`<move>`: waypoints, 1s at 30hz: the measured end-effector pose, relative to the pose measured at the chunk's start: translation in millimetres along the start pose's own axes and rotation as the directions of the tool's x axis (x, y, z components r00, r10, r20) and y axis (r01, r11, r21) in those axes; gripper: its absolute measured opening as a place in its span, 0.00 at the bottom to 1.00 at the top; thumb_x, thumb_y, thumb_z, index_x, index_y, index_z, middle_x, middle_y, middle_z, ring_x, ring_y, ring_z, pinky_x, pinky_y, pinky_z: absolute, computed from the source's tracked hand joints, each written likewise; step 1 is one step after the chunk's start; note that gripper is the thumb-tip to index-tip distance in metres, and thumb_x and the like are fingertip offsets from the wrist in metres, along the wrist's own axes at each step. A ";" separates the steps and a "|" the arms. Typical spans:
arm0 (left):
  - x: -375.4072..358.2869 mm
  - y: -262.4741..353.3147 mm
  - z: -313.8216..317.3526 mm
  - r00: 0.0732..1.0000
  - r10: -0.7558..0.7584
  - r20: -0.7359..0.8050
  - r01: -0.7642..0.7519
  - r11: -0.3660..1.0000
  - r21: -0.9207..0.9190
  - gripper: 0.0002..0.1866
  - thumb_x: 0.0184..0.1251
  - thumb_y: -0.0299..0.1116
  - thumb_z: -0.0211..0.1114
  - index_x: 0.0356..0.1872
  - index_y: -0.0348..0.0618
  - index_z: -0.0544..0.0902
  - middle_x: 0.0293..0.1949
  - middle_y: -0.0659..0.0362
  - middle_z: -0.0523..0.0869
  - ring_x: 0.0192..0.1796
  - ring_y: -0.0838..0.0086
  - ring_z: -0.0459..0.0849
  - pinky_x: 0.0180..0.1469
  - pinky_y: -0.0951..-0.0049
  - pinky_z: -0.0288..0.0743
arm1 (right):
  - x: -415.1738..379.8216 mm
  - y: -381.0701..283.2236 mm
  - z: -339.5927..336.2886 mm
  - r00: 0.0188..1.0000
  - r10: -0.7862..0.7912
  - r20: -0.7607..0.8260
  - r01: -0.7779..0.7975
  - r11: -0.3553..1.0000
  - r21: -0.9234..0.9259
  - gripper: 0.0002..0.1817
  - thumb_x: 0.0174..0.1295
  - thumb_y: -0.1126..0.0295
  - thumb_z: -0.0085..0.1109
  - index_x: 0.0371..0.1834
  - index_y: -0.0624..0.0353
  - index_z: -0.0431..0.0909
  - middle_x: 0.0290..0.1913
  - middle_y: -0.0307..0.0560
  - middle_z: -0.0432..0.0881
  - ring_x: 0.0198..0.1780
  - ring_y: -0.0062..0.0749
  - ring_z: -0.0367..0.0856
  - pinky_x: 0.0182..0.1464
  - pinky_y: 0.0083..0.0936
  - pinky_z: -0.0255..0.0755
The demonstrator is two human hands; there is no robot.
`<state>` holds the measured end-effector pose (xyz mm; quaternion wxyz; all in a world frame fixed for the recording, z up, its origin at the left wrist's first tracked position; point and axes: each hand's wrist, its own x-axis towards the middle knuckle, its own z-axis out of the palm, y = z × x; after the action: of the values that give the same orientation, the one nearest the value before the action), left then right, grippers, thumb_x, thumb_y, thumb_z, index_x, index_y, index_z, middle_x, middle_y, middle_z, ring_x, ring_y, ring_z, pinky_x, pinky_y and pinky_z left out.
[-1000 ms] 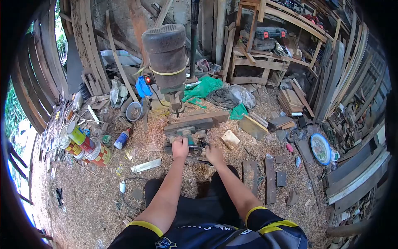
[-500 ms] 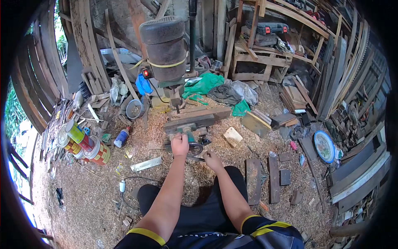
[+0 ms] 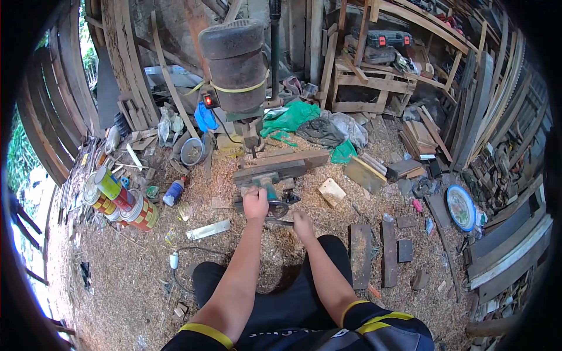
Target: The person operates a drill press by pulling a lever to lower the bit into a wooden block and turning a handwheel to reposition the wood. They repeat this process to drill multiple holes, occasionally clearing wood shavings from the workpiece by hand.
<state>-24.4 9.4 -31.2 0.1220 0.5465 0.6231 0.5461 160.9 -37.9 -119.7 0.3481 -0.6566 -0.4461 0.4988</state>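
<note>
A dark wooden beam [image 3: 281, 169] sits in a green machine vise [image 3: 266, 182], beneath the bit of a machine with a large rusty motor housing [image 3: 236, 73]. My left hand [image 3: 255, 203] is closed at the near side of the vise, and the part inside its fingers is hidden. Right of it shows a round handwheel [image 3: 277, 210]. My right hand [image 3: 303, 227] is wrapped round the end of a dark bar handle [image 3: 281, 222] that runs left, just below the wheel.
Wood shavings cover the floor. A pale wood block [image 3: 332, 192] lies right of the vise, with dark planks [image 3: 360, 254] nearer me. Stacked paint cans [image 3: 140, 212], a blue bottle [image 3: 174, 192] and a corded white plug [image 3: 174, 261] are on the left. A red switch [image 3: 208, 100] glows.
My right hand has turned slightly on the bar handle. My left hand stays at the vise, and the whole view has shifted a little.
</note>
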 end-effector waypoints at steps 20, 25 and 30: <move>1.3 4.7 -6.6 0.999 -0.027 0.034 0.028 0.999 -0.039 0.16 0.67 0.32 0.58 0.25 0.27 0.79 0.28 0.42 0.81 0.33 0.49 0.82 0.40 0.57 0.75 | -24.9 -15.7 -3.5 0.967 0.083 0.240 -0.158 0.937 0.313 0.13 0.76 0.60 0.41 0.50 0.56 0.70 0.32 0.50 0.71 0.35 0.40 0.74 0.41 0.38 0.69; 1.5 -5.2 -2.3 1.000 -0.016 0.008 0.017 0.996 -0.087 0.18 0.67 0.33 0.59 0.24 0.26 0.79 0.28 0.40 0.80 0.33 0.46 0.81 0.40 0.54 0.74 | -7.1 6.4 5.4 0.972 -0.214 0.102 0.200 0.971 0.127 0.25 0.81 0.47 0.36 0.52 0.58 0.72 0.35 0.56 0.78 0.39 0.49 0.81 0.48 0.43 0.73; 1.0 -1.6 -6.2 0.996 -0.053 0.077 0.056 0.998 -0.042 0.17 0.67 0.34 0.59 0.24 0.26 0.80 0.28 0.40 0.81 0.33 0.44 0.82 0.40 0.53 0.75 | 10.0 7.4 -14.7 0.984 -0.178 0.022 0.179 0.984 -0.028 0.32 0.83 0.43 0.32 0.47 0.62 0.77 0.41 0.60 0.82 0.46 0.55 0.82 0.54 0.45 0.72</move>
<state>-30.3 7.1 -29.8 0.1724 0.5468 0.6206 0.5350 177.8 -31.4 -126.0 0.3773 -0.6143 -0.5138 0.4651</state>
